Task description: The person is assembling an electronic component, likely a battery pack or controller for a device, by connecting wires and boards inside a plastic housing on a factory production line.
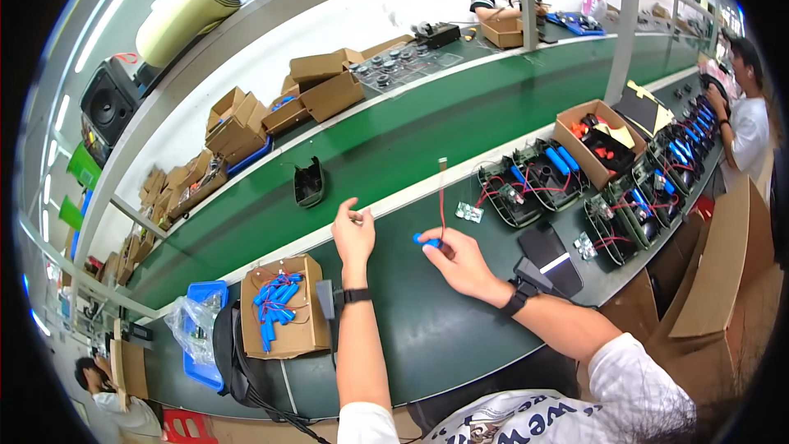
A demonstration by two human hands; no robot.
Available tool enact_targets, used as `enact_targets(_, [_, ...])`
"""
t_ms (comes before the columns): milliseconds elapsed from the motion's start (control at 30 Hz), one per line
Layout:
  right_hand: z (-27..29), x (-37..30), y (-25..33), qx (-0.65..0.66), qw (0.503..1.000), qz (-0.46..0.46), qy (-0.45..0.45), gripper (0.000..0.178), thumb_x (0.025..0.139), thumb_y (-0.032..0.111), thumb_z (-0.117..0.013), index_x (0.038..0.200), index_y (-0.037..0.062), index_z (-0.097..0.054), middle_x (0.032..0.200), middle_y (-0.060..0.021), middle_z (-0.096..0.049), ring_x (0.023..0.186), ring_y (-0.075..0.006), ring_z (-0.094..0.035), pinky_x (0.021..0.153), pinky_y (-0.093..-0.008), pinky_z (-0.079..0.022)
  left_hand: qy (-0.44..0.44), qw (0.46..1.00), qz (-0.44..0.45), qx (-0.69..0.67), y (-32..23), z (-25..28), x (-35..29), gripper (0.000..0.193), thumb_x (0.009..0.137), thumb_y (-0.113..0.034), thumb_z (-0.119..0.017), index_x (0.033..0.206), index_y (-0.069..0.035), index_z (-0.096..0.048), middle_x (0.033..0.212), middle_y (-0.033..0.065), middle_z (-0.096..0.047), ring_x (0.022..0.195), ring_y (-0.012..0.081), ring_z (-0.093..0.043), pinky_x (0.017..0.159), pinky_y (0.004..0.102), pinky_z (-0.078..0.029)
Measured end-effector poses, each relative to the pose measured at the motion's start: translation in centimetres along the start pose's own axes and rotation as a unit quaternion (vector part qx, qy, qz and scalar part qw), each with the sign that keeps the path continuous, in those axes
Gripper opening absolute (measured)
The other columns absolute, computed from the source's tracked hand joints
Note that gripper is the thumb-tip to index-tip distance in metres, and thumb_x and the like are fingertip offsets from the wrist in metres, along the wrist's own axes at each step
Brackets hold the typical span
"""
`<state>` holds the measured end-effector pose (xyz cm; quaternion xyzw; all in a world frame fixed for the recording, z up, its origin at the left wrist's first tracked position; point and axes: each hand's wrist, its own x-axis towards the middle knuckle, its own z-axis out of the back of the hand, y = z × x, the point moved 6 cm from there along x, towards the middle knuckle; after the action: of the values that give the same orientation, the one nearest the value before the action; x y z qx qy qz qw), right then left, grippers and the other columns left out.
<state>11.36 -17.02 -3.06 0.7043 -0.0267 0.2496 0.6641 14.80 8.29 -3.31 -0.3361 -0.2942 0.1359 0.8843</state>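
My right hand (pixel 462 265) pinches a blue cylindrical battery (pixel 426 241) above the dark green bench. From it a thin red lead (pixel 443 197) rises, with a small white plug at its end. Held over the bench's far edge, my left hand (pixel 354 234) has its fingers apart and loosely bent, with nothing visible in them. Beyond that hand, a dark plastic housing (pixel 309 183) rests on the green conveyor belt. To the right of my right hand are open housings (pixel 508 197) with red wires, a small circuit board (pixel 469 212) and blue batteries.
A cardboard box (pixel 283 337) of blue batteries stands left of my left arm, beside a black bag (pixel 234 353) and a blue tray (pixel 203 370). At right lie a black pouch (pixel 549 259) and another parts box (pixel 600 140). Co-workers sit across the belt and at both ends.
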Motion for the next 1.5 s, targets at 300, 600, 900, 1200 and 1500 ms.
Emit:
enact_targets(300, [-0.4, -2.5, -1.3, -0.144, 0.987, 0.030, 0.059, 0.025, 0.104, 0.024, -0.058, 0.118, 0.0074, -0.070, 0.096, -0.0161, -0.066, 0.089, -0.0335, -0.066, 0.081, -0.0433, -0.055, -0.129, 0.983, 0.114, 0.071, 10.2, -0.1, 5.7, 0.084, 0.085, -0.018, -0.074, 0.160, -0.015, -0.036, 0.113, 0.0307, -0.072, 0.100, 0.0494, -0.071, 0.090, 0.0553, -0.056])
enact_targets(600, [-0.5, -2.3, -0.6, -0.142, 0.986, -0.012, 0.087, 0.027, 0.106, 0.027, -0.057, 0.123, 0.0097, -0.067, 0.099, -0.0136, -0.063, 0.080, -0.0286, -0.065, 0.078, -0.0429, -0.055, -0.099, 0.975, 0.125, 0.157, 10.1, 0.1, 7.4, 0.028, 0.093, -0.018, -0.075, 0.120, -0.010, -0.069, 0.112, 0.0235, -0.074, 0.104, 0.0451, -0.070, 0.088, 0.0517, -0.055])
enact_targets(900, [-0.8, -1.8, -0.9, -0.123, 0.990, 0.001, 0.068, 0.029, 0.106, 0.028, -0.055, 0.124, 0.0080, -0.067, 0.100, -0.0170, -0.065, 0.097, -0.0370, -0.066, 0.087, -0.0470, -0.054, -0.162, 0.976, 0.018, 0.143, 6.7, 2.7, 5.9, 0.022, 0.093, -0.017, -0.076, 0.110, -0.004, -0.070, 0.094, 0.0222, -0.075, 0.087, 0.0421, -0.072, 0.076, 0.0506, -0.054])
enact_targets(1200, [1.4, -1.6, 1.2, -0.060, 0.992, 0.102, -0.037, 0.031, 0.108, 0.026, -0.057, 0.128, 0.0045, -0.066, 0.096, -0.0156, -0.060, 0.085, -0.0325, -0.062, 0.079, -0.0413, -0.052, -0.108, 0.990, -0.061, 0.074, -3.2, 5.5, -2.3, 0.016, 0.094, -0.010, -0.074, 0.104, 0.000, -0.068, 0.081, 0.0172, -0.071, 0.072, 0.0349, -0.068, 0.066, 0.0455, -0.051])
enact_targets(1500, [1.9, -1.3, 0.8, -0.033, 0.997, 0.053, -0.041, 0.030, 0.100, 0.021, -0.071, 0.127, 0.0094, -0.069, 0.092, -0.0078, -0.057, 0.074, -0.0176, -0.058, 0.070, -0.0340, -0.050, -0.094, 0.994, -0.022, 0.050, -7.8, 7.9, -15.6, 0.017, 0.094, -0.009, -0.073, 0.108, 0.000, -0.070, 0.073, 0.0136, -0.067, 0.060, 0.0252, -0.062, 0.057, 0.0393, -0.049])
